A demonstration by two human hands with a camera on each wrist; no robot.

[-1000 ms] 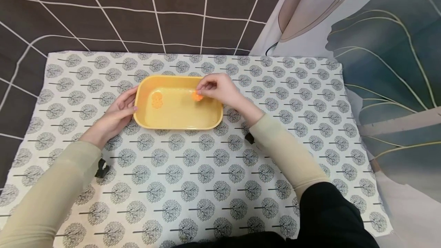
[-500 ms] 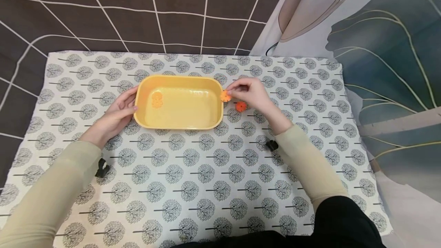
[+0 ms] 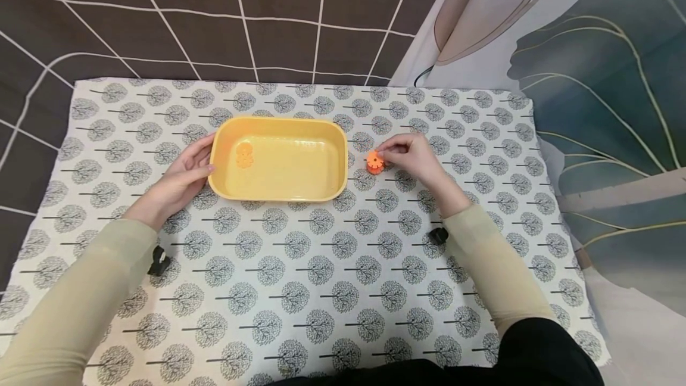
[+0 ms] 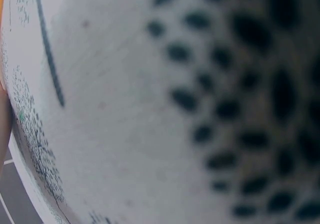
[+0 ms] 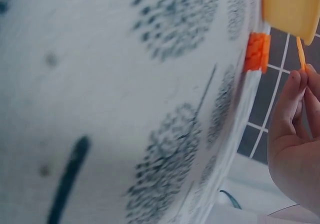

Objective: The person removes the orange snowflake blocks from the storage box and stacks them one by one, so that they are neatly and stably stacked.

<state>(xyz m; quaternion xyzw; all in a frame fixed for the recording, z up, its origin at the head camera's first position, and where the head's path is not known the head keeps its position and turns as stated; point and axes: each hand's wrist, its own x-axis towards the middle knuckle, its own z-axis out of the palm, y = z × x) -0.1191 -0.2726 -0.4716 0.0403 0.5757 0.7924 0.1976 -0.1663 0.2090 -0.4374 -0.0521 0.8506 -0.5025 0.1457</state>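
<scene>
In the head view, a yellow plastic basin sits on the table, with orange notched discs at its left end. My left hand rests against the basin's left end, thumb at the rim and fingers along the outer wall. Between thumb and fingertips, my right hand pinches a thin orange notched disc. It overlaps a short, darker orange stack of notched discs right of the basin. In the right wrist view the held disc shows edge-on, apart from the stack.
A white cloth with tree prints covers the table. Behind it hangs a dark gridded cloth, and a patterned curtain hangs at right. Black wrist cameras sit by both sleeves. The left wrist view shows mostly blurred cloth.
My right hand has carried the disc out of the basin, past its right rim, to over the orange stack. The left hand and basin have stayed put.
</scene>
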